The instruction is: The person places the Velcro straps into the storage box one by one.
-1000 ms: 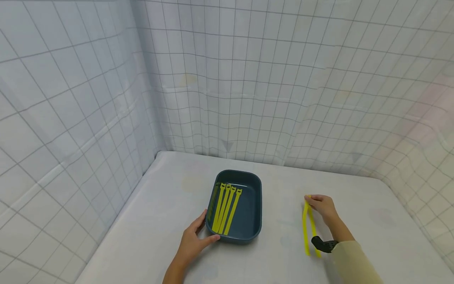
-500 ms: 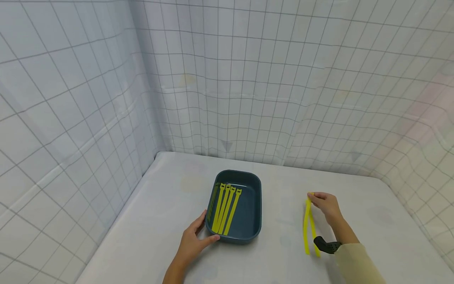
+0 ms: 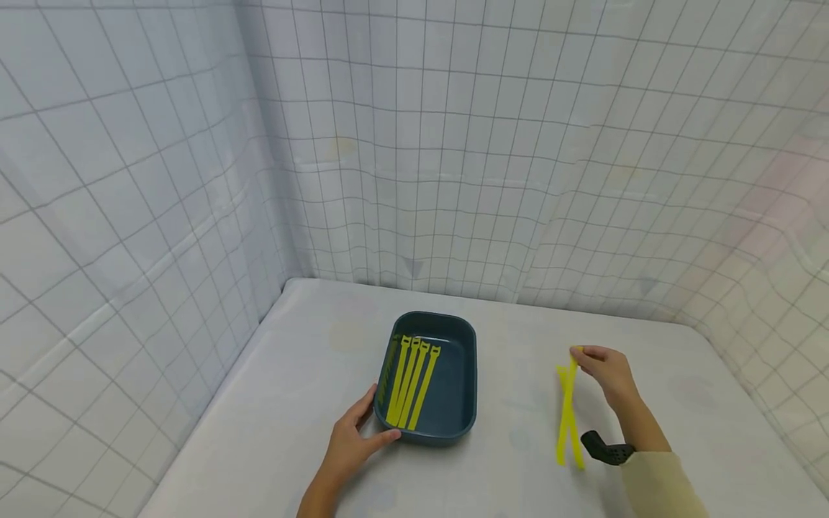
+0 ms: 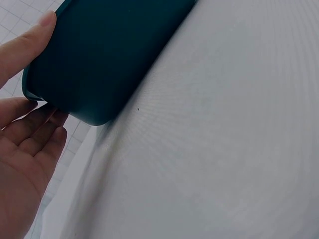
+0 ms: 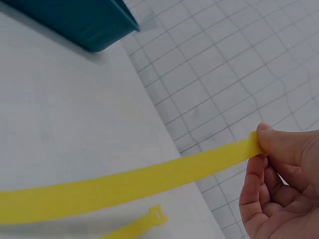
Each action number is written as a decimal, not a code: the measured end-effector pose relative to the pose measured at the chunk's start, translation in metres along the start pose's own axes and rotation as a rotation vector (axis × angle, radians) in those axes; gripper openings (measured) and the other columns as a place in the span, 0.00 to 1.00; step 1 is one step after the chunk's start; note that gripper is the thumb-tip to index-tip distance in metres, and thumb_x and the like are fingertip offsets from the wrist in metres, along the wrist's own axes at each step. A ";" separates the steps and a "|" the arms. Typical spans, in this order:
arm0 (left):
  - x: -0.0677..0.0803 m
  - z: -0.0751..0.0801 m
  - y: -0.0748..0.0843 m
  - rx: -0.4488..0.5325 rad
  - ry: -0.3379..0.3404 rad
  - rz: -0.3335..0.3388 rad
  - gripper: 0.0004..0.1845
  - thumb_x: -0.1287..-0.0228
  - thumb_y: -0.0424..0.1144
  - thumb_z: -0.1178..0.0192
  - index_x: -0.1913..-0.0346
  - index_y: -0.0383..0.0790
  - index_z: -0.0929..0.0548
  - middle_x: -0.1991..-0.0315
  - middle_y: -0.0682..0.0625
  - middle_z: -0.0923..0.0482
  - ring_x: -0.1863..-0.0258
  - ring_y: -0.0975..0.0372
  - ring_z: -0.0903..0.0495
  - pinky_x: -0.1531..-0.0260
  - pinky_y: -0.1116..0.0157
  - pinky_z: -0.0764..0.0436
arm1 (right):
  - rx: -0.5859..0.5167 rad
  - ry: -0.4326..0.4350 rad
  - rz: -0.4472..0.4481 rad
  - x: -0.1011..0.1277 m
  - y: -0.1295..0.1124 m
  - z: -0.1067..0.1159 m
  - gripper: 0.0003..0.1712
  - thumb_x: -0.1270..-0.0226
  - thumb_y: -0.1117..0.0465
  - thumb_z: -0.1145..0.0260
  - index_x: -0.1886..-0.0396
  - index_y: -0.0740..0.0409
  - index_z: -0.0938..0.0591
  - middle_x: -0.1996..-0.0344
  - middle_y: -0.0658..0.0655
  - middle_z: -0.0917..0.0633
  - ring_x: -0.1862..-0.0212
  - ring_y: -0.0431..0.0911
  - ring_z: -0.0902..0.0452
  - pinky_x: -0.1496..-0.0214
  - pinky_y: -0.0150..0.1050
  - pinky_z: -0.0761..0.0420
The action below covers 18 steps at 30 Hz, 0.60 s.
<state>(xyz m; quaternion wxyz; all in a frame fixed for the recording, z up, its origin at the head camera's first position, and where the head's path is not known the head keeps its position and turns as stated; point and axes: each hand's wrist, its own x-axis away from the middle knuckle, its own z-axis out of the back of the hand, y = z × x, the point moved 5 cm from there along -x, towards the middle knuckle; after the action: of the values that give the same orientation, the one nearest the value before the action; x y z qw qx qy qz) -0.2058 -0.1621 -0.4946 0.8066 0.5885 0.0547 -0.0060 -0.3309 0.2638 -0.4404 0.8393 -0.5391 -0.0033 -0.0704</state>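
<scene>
A dark teal plastic tray [image 3: 456,388] sits on the white table, with several yellow hook-and-loop cable ties [image 3: 422,388] side by side along its left half. My left hand [image 3: 350,446] holds its near left corner, thumb against the near rim and fingers on the left side. At the right, my right hand [image 3: 609,370] pinches one end of a yellow cable tie [image 5: 129,181] between thumb and fingers, the raised end sloping down toward the table. Below it lies another cable tie [image 5: 134,229], its slotted head showing; the two cross in the head view.
The white table [image 3: 324,338] is bordered at the back and left by hanging white grid-patterned cloth [image 3: 414,180]. A black wrist strap [image 3: 609,450] and a pale sleeve [image 3: 657,482] cover the right forearm.
My right hand has moved slightly up and to the right, drawing one cable tie's end away from the other's, so the pair now crosses. My left hand stays at the tray.
</scene>
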 end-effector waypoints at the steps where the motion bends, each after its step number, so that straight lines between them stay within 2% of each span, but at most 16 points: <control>1: 0.000 0.000 0.000 -0.001 -0.003 0.003 0.48 0.57 0.47 0.26 0.33 0.35 0.38 0.34 0.42 0.39 0.36 0.51 0.39 0.40 0.59 0.35 | -0.005 -0.010 0.007 0.002 -0.001 0.002 0.32 0.39 0.49 0.36 0.49 0.75 0.26 0.63 0.51 0.19 0.62 0.37 0.25 0.49 0.35 0.22; 7: 0.001 -0.001 -0.001 0.006 0.004 0.023 0.49 0.59 0.47 0.26 0.33 0.36 0.38 0.34 0.45 0.39 0.36 0.54 0.40 0.40 0.60 0.35 | -0.053 -0.031 0.017 0.011 -0.007 0.011 0.32 0.39 0.51 0.35 0.50 0.77 0.26 0.68 0.44 0.20 0.65 0.33 0.26 0.57 0.24 0.22; 13: 0.000 0.000 0.000 0.002 0.007 0.010 0.49 0.59 0.46 0.26 0.33 0.35 0.38 0.34 0.43 0.39 0.36 0.53 0.39 0.40 0.59 0.35 | -0.066 -0.013 0.020 0.019 -0.012 0.018 0.32 0.41 0.50 0.34 0.50 0.75 0.26 0.68 0.42 0.21 0.64 0.32 0.26 0.59 0.21 0.23; 18: 0.000 0.000 0.000 0.011 0.009 0.009 0.49 0.59 0.46 0.25 0.33 0.35 0.38 0.34 0.44 0.39 0.36 0.54 0.39 0.40 0.60 0.35 | -0.131 0.042 0.070 0.027 -0.022 0.023 0.25 0.41 0.52 0.34 0.57 0.71 0.22 0.69 0.41 0.20 0.65 0.31 0.24 0.60 0.21 0.23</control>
<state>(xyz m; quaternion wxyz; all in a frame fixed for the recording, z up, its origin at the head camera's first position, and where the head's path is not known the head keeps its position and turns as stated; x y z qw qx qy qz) -0.2057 -0.1621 -0.4949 0.8031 0.5932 0.0554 0.0001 -0.3056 0.2724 -0.4086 0.8040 -0.5911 0.0380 -0.0523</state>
